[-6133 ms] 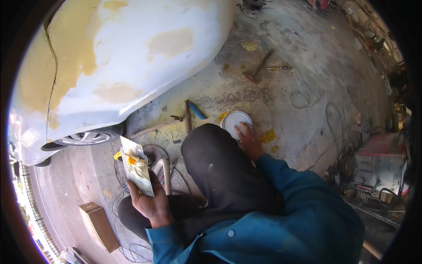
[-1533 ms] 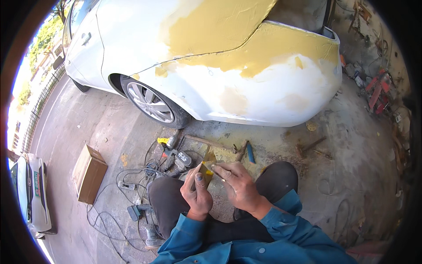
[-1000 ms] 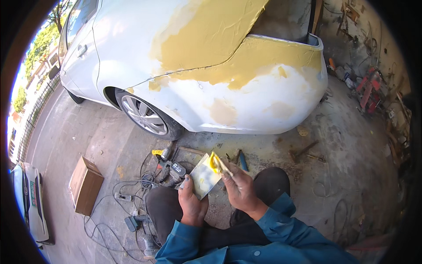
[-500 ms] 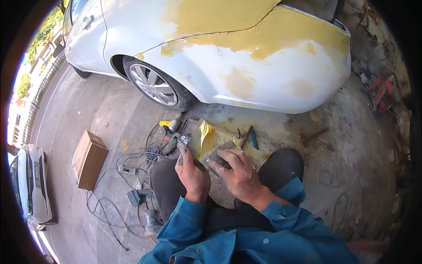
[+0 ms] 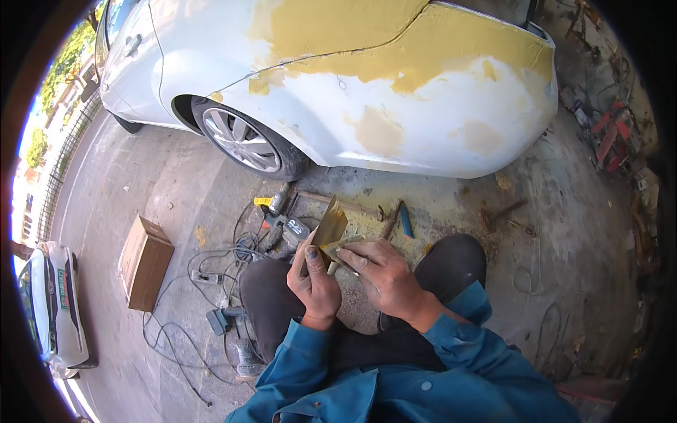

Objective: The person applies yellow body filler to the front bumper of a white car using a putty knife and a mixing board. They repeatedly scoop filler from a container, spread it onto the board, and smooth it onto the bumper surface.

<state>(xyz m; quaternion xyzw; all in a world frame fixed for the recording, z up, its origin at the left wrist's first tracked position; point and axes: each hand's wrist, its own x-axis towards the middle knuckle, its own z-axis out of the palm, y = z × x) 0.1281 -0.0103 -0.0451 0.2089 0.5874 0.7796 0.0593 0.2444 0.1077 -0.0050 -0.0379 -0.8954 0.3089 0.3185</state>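
Note:
My left hand (image 5: 315, 287) grips a thin flat putty board (image 5: 331, 223) by its lower edge, with the thumb on its near side. The board is tilted up almost edge-on, and yellow filler is smeared on its face. My right hand (image 5: 392, 279) is closed around a flat spreader (image 5: 337, 255), its edge meeting the lower part of the board. The fingers hide most of the spreader. Ahead of both hands stands a white car (image 5: 451, 134), whose rear side carries broad yellow filler (image 5: 352, 67) and smaller tan patches.
On the ground left of my knees lie tangled cords (image 5: 243, 247), a power tool (image 5: 285, 229) and a teal-and-grey tool (image 5: 220, 321). A cardboard box (image 5: 144, 264) stands farther left. Beyond my hands are a blue stick-like object (image 5: 406, 221) and the car's wheel (image 5: 247, 141). Red metal equipment (image 5: 612, 137) is at right.
The board has turned from showing its yellow-smeared face to nearly edge-on. My right hand has rotated, bringing the spreader from broad side to edge against the board's lower part.

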